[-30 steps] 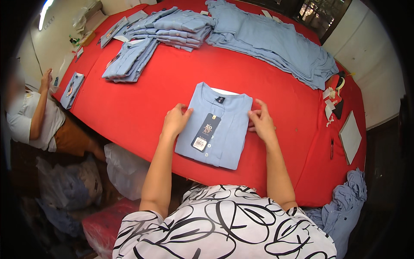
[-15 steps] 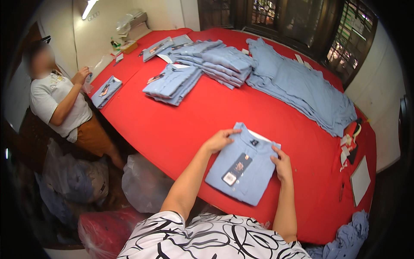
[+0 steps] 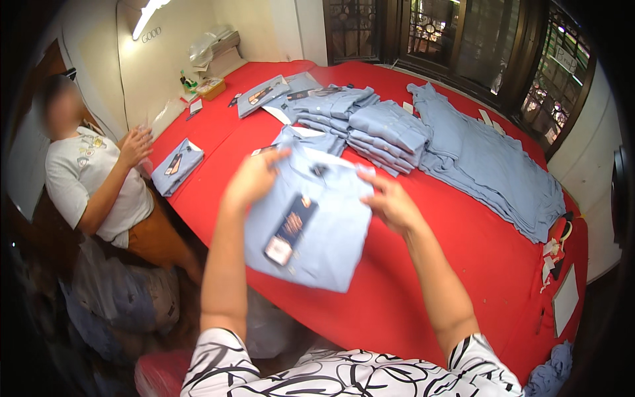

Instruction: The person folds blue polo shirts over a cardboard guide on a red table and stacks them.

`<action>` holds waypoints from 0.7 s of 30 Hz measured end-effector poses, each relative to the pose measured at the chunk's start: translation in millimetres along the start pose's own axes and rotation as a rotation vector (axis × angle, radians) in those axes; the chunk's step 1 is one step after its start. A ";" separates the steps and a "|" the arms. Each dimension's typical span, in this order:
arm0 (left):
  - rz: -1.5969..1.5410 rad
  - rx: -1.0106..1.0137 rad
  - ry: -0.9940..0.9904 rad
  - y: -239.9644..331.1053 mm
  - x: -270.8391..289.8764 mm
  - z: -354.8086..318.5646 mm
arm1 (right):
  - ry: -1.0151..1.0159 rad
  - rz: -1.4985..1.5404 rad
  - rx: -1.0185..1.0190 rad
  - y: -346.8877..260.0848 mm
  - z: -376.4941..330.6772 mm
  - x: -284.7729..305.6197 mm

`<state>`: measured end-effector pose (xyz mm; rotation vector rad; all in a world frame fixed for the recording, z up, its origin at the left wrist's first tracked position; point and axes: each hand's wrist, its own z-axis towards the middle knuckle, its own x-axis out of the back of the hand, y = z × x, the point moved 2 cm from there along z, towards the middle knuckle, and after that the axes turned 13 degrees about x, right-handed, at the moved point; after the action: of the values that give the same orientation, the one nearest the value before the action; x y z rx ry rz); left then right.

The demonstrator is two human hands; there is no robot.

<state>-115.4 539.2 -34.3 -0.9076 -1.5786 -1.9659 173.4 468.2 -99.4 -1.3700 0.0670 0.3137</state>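
A folded light-blue shirt (image 3: 331, 228) with a dark hang tag (image 3: 292, 228) on its front is in the air over the red table, smeared by motion. My left hand (image 3: 254, 177) grips its upper left corner beside the collar. At the upper right corner, my right hand (image 3: 395, 204) pinches the edge between thumb and fingers. Behind the lifted shirt, partly hidden by it, lies a small pile of folded shirts (image 3: 317, 141). Higher stacks of folded blue shirts (image 3: 387, 132) stand just beyond.
Unfolded blue garments (image 3: 486, 162) spread along the table's (image 3: 456, 278) far right. A co-worker (image 3: 99, 178) stands at the left edge near one folded shirt (image 3: 177, 167). A white board (image 3: 566, 304) and scraps lie at right. Filled plastic bags (image 3: 126, 284) sit on the floor.
Both hands have lifted the folded shirt off the near part of the table and carried it left and away from me, toward the piles. The view has shifted slightly.
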 end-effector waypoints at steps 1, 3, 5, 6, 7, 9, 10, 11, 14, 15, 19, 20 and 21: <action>0.055 0.075 -0.025 7.2 24.1 30.7 | -0.004 0.038 0.013 -9.2 35.9 -11.7; 0.094 0.138 -0.041 3.3 59.1 93.7 | -0.003 0.069 0.020 -16.6 105.3 -29.9; 0.173 0.135 0.009 -24.8 70.3 161.3 | -0.002 0.016 -0.002 -9.2 163.2 -38.7; 0.185 0.204 -0.048 -33.8 66.5 189.5 | -0.004 -0.025 -0.025 0.4 185.4 -39.0; 0.123 0.281 -0.070 -48.8 57.7 213.5 | 0.024 -0.041 -0.037 13.6 204.0 -39.7; 0.111 0.308 -0.001 -98.2 24.1 250.1 | 0.068 -0.257 -0.059 61.2 239.3 -34.2; 0.158 0.244 0.083 -126.6 -2.4 263.5 | 0.090 -0.365 -0.064 85.0 255.8 -26.5; 0.275 0.290 0.125 -160.9 -41.7 265.7 | 0.063 -0.733 0.007 112.3 264.7 -22.2; 0.301 0.358 0.254 -176.6 -121.6 245.9 | 0.101 -0.903 -0.033 191.7 241.6 8.8; 0.263 0.404 0.322 -180.0 -129.8 234.1 | 0.087 -0.869 -0.010 192.1 241.3 6.6; 0.188 0.454 0.286 -172.8 -137.5 235.7 | 0.119 -0.901 0.074 199.7 231.1 20.1; 0.141 0.460 0.303 -165.2 -137.4 238.3 | 0.150 -0.951 0.117 195.5 225.2 22.2; -0.022 0.491 0.227 -176.8 -129.9 249.6 | 0.178 -0.981 0.181 192.9 222.5 21.8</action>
<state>-100.0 816.6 -216.5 -0.4538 -1.8164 -1.5189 114.4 719.7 -242.5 -1.1022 -0.4123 -0.6223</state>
